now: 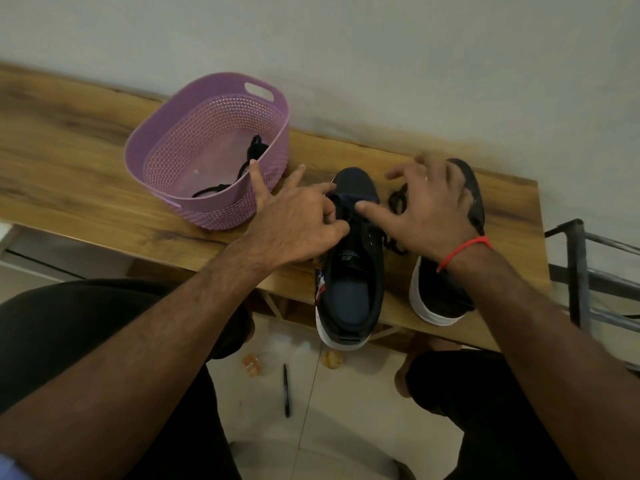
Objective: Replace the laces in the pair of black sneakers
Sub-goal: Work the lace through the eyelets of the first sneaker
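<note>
Head view: left hand (298, 220) pinches the lace (349, 216) at the near sneaker (349, 271); right hand (429, 206) spread, holding nothing; lacing barely begun, second sneaker (446, 299) untouched

The basket (221, 202) is lilac with a perforated lattice pattern. 2 sneakers (349, 268) are black with white soles. The table (69, 161) shows brown woodgrain. A wrist thread (464, 249) is red.

A wooden table (86, 157) set against a wall. On it are placed a purple basket (207, 150), two black sneakers (349, 265) (446, 292) side by side, and a loose black lace (398, 199) between them.
</note>
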`<state>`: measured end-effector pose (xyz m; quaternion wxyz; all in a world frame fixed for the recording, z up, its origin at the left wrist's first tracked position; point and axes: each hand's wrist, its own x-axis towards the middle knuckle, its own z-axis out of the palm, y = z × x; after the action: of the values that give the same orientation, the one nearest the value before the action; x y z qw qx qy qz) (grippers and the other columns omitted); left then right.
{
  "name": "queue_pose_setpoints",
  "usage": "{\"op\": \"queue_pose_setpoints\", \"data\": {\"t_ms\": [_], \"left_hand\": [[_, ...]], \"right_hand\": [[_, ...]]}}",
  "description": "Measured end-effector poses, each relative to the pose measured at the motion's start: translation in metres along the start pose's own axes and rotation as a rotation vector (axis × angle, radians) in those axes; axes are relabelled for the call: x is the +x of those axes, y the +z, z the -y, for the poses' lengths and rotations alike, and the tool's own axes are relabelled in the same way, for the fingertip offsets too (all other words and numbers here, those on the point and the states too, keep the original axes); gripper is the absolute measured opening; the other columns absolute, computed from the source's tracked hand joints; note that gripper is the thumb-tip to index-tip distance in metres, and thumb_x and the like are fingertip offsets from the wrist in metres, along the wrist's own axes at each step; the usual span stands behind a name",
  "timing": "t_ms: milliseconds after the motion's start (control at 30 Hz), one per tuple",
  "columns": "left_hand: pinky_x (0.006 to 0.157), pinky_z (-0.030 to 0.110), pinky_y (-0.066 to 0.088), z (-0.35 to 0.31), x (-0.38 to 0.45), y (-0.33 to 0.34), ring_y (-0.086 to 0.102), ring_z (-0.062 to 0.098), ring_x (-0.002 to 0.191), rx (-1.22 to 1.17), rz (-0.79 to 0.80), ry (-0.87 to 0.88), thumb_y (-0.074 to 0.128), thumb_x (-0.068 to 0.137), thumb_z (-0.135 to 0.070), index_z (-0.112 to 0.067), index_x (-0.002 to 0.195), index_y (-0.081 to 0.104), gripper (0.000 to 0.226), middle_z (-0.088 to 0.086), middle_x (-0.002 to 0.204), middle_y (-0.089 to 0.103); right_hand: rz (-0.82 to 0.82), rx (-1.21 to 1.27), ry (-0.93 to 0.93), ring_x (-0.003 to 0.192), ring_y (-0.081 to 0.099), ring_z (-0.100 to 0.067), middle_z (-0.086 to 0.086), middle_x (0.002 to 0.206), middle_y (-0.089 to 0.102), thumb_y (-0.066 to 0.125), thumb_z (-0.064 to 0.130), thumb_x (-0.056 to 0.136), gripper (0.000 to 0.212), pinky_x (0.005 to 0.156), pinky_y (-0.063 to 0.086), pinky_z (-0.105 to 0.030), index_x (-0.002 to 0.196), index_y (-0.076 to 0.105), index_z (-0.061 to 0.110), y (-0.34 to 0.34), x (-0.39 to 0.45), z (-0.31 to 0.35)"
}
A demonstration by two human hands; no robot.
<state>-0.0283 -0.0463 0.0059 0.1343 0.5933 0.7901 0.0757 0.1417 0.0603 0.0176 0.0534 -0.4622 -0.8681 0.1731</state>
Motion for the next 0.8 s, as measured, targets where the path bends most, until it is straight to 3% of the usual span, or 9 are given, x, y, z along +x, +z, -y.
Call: {"op": "queue_pose_setpoints", "data": {"t_ms": [100,267,433,500,567,633,700,800], "left_hand": [[0.104,0.074,-0.025,0.001,0.0,0.001,0.011,0.023,0.156,0.017,0.0,0.011,0.055,0.09,-0.054,-0.034,0.064,0.06,0.033,-0.018,0.156,0.042],[0.106,0.075,-0.02,0.005,-0.001,0.001,0.017,0.024,0.155,0.026,-0.033,0.022,0.053,0.089,-0.054,-0.03,0.065,0.063,0.036,-0.016,0.152,0.047],[0.109,0.077,-0.016,0.003,-0.003,0.001,0.024,0.023,0.152,0.057,-0.032,0.022,0.051,0.089,-0.053,-0.028,0.06,0.057,0.039,-0.018,0.145,0.054],[0.108,0.077,-0.015,0.001,-0.004,0.002,0.024,0.023,0.152,0.051,-0.06,0.029,0.052,0.088,-0.053,-0.029,0.07,0.06,0.031,-0.015,0.146,0.053],[0.108,0.079,-0.012,-0.004,-0.006,0.006,0.02,0.024,0.153,0.033,-0.134,0.039,0.052,0.086,-0.05,-0.032,0.093,0.062,0.022,-0.011,0.152,0.046],[0.109,0.079,-0.007,-0.013,-0.01,0.013,0.014,0.027,0.155,0.032,-0.191,0.066,0.053,0.083,-0.045,-0.032,0.111,0.062,0.032,-0.006,0.16,0.037],[0.111,0.079,-0.002,-0.024,-0.013,0.02,0.013,0.031,0.155,0.097,-0.243,0.13,0.056,0.083,-0.041,-0.029,0.115,0.068,0.036,-0.001,0.163,0.034],[0.111,0.078,0.005,-0.033,-0.013,0.023,0.016,0.035,0.154,0.195,-0.301,0.162,0.066,0.087,-0.046,-0.028,0.106,0.074,0.027,0.0,0.162,0.036]], "right_hand": [[0.104,-0.121,-0.064,0.139,0.018,-0.033,-0.002,0.139,0.031,0.059,0.072,0.075,0.054,0.111,0.02,-0.059,0.113,0.047,0.035,0.004,-0.005,0.007],[0.165,-0.301,-0.02,0.122,0.032,-0.035,0.001,0.117,0.048,0.054,0.06,0.078,0.029,0.102,0.03,-0.057,0.084,0.057,0.031,-0.013,-0.003,0.005],[0.228,-0.301,-0.061,0.123,0.032,-0.034,0.0,0.119,0.05,0.053,0.054,0.09,0.027,0.101,0.03,-0.055,0.084,0.063,0.03,-0.009,-0.009,0.014],[0.244,-0.267,-0.06,0.126,0.031,-0.033,0.001,0.124,0.05,0.055,0.054,0.092,0.029,0.102,0.029,-0.054,0.084,0.067,0.028,-0.009,-0.009,0.016],[0.246,-0.166,-0.024,0.123,0.033,-0.03,0.002,0.122,0.051,0.059,0.05,0.091,0.027,0.098,0.028,-0.051,0.08,0.067,0.026,-0.011,-0.008,0.015],[0.245,-0.089,0.003,0.12,0.034,-0.029,0.002,0.117,0.053,0.061,0.046,0.091,0.024,0.092,0.028,-0.048,0.077,0.066,0.026,-0.012,-0.007,0.012],[0.23,-0.033,0.02,0.118,0.036,-0.028,0.003,0.11,0.054,0.062,0.043,0.09,0.023,0.087,0.026,-0.045,0.073,0.064,0.027,-0.011,-0.007,0.011],[0.212,0.046,0.036,0.115,0.038,-0.028,0.005,0.09,0.058,0.063,0.04,0.088,0.028,0.084,0.026,-0.043,0.066,0.063,0.023,-0.01,-0.008,0.009]]}}
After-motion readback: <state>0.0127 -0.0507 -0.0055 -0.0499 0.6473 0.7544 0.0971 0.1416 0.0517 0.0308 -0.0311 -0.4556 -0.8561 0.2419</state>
